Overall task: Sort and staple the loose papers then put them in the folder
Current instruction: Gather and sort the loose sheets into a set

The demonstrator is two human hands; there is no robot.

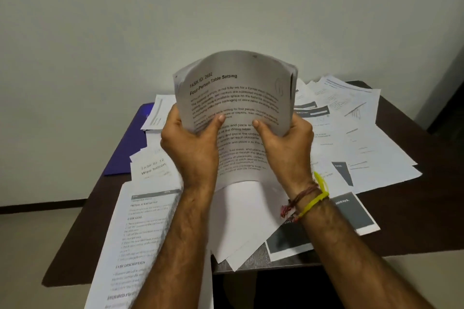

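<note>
Head view: left hand, right hand grip paper stack (bowed) above table.

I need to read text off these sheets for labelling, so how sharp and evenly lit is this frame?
Head view: the heading on the held stack is legible, its smaller lines smeared; the sheet at lower left is blurred and stretched by wide-angle distortion; the sheets at right look washed out; both hands are sharp; light is soft, without glare.

A dark brown table stands against a pale wall; loose printed papers lie scattered across most of it, overlapping; a purple folder lies at the far left, partly under sheets.
</note>
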